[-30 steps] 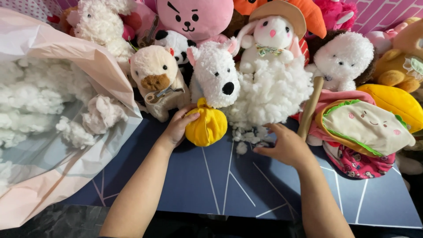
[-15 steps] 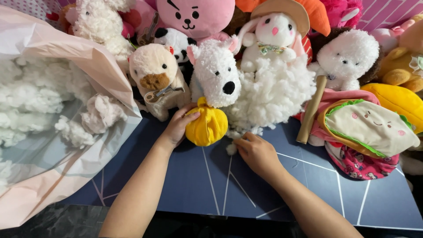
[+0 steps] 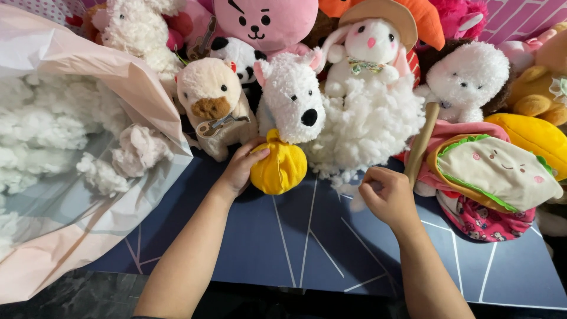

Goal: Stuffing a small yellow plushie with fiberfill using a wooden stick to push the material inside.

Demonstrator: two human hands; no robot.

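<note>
A pink plastic bag (image 3: 71, 71) of stuffing fills the frame's left. A taco-shaped plush (image 3: 496, 171) lies at right. A pink round-faced plush (image 3: 266, 20) sits top centre.

A dark blue tabletop (image 3: 331, 248) with thin pale lines stands on dark marbled floor (image 3: 71, 292).

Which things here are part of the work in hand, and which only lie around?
In use:
left hand on yellow pouch
right hand at white stuffing pile

Lying about:
stuffing bag
white dog toy
taco toy
wooden stick
</note>
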